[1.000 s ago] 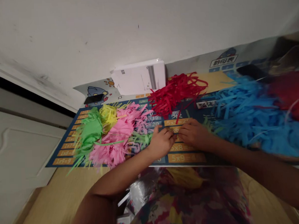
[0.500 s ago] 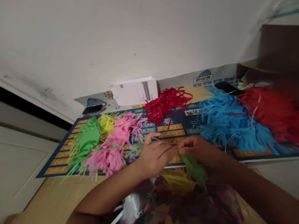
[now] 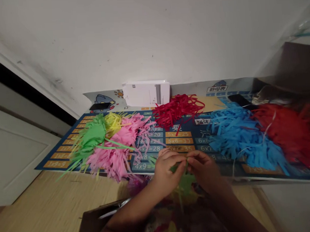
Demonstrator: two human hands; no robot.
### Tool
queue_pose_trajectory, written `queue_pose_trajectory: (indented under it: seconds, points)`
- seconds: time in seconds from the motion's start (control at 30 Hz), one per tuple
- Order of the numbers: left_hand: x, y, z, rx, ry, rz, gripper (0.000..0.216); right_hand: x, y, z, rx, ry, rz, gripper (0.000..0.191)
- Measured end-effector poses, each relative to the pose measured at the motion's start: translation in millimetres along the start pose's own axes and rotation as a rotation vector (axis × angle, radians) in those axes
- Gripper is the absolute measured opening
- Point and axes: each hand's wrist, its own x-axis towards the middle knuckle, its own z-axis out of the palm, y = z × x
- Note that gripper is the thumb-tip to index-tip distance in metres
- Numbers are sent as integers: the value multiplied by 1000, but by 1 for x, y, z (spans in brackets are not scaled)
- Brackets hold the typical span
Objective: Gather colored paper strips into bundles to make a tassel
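My left hand [image 3: 165,171] and my right hand [image 3: 205,168] meet fingertip to fingertip over the front edge of the table. Both are closed in a pinch on a green paper tassel [image 3: 188,183], whose fringe hangs below them. A bit of green also shows inside the curl of my left fingers. Yellow strips mix with the lower fringe, which is dim and blurred. To the left lie a green paper tassel pile [image 3: 94,132], yellow fringe [image 3: 112,122] and pink fringed paper [image 3: 125,137]. Red paper strips [image 3: 174,110] lie beyond my hands.
Blue fringed paper [image 3: 240,136] and red fringed paper [image 3: 286,130] cover the right of the printed mat [image 3: 56,155]. A white box [image 3: 146,92] leans at the wall. Dark phones [image 3: 100,106] lie near the back. A cardboard box [image 3: 90,221] stands below the front edge.
My hands have come closer together and sit slightly lower in view. My left fingers have curled in from a looser pose. The green tassel now hangs between the hands. The view has shifted.
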Motion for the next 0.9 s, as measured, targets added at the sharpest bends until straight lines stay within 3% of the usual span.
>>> queue_pose_trajectory:
  seconds: [0.13, 0.33, 0.53, 0.63, 0.73, 0.83, 0.9]
  points:
    - [2, -5, 3, 34, 9, 58, 13, 4, -2, -7, -31, -21, -74, 27]
    - [4, -16, 17, 73, 120, 172, 10, 8, 0, -15, -253, 18, -330, 13]
    - [14, -26, 21, 6, 110, 128, 4, 14, 2, -19, -355, 61, -427, 8]
    - [18, -28, 24, -179, 48, 43, 17, 16, 0, -19, -381, 64, -493, 10]
    - [19, -29, 25, -461, -27, -167, 33, 12, -1, -17, -430, 70, -532, 12]
    - [20, -30, 21, -552, -91, -403, 31, 9, -6, -15, -467, 42, -566, 11]
    - [23, -33, 16, -602, -171, -492, 27, 19, -17, -19, -531, -45, -593, 9]
